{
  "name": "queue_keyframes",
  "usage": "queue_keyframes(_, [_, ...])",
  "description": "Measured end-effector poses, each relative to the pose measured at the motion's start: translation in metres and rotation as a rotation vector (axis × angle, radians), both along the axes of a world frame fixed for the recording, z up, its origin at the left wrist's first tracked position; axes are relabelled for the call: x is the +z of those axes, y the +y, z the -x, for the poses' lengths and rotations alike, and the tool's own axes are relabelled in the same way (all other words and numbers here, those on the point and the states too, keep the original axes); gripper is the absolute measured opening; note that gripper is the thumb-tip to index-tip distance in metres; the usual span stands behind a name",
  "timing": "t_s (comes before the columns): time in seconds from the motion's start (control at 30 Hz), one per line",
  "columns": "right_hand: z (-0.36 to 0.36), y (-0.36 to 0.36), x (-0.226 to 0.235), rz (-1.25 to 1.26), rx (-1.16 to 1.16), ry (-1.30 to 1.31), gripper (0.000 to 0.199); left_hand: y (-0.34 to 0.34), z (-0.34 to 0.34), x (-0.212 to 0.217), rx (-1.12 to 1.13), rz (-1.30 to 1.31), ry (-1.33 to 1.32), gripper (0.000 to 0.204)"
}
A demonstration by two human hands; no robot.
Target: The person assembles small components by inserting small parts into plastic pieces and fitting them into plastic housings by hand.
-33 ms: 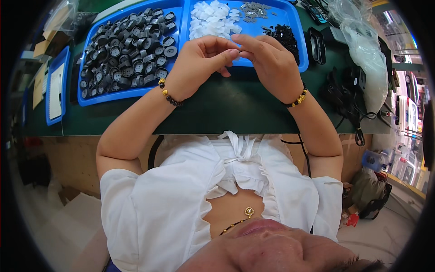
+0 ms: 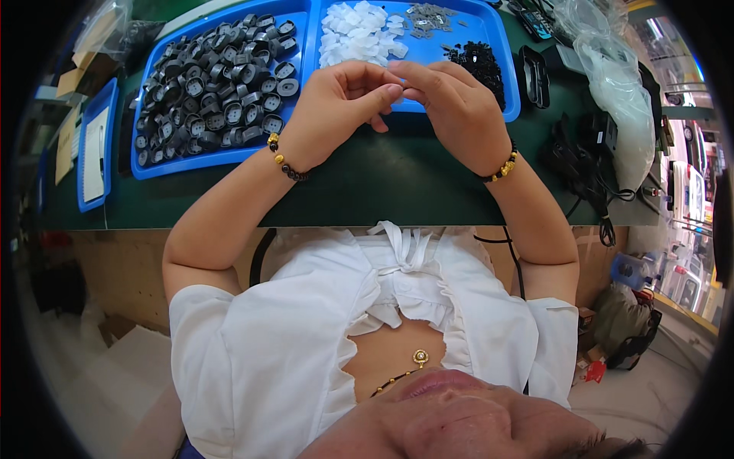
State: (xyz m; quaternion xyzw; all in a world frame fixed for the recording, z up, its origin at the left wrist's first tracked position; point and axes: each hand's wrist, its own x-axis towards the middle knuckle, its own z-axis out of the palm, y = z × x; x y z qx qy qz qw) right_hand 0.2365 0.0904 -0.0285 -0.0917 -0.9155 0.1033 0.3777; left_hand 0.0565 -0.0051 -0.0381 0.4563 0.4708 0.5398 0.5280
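My left hand (image 2: 342, 99) and my right hand (image 2: 459, 107) meet above the near edge of a blue tray (image 2: 413, 115). The fingers of both are closed in a pinch, with the tips together. Whatever is between the fingertips is too small and too covered to make out. Behind my hands lie white translucent pieces (image 2: 355, 34) in a heap. To their right are small grey flat parts (image 2: 430, 19) and a pile of tiny black parts (image 2: 478, 65). Left of my left hand, many dark grey cup-shaped parts (image 2: 214, 84) fill another blue tray (image 2: 191, 170).
A small blue tray with a paper and pen (image 2: 95, 153) lies at the far left of the green table (image 2: 382, 176). On the right are an open black case (image 2: 534, 76), black cables (image 2: 589, 172), a clear plastic bag (image 2: 612, 99) and a dark handheld device (image 2: 533, 23).
The fingertips of my right hand have shifted very slightly, down and to the left. My left hand stays nearly where it was.
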Motion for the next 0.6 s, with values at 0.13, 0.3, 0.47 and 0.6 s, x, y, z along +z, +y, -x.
queue_keyframes(0.13, [-0.001, 0.001, -0.007, -0.055, 0.009, -0.034, 0.037, -0.001, 0.001, 0.003, 0.007, -0.037, 0.211, 0.023])
queue_keyframes(0.3, [0.001, -0.008, 0.000, 0.128, -0.065, 0.063, 0.023, -0.002, -0.004, 0.004, 0.027, -0.074, 0.265, 0.020])
queue_keyframes(0.47, [0.002, -0.012, 0.002, 0.266, -0.080, 0.150, 0.013, -0.002, -0.006, 0.002, 0.026, -0.106, 0.226, 0.017])
queue_keyframes(0.6, [0.001, -0.013, 0.002, 0.244, -0.097, 0.145, 0.012, -0.003, -0.008, 0.002, 0.046, -0.116, 0.199, 0.016])
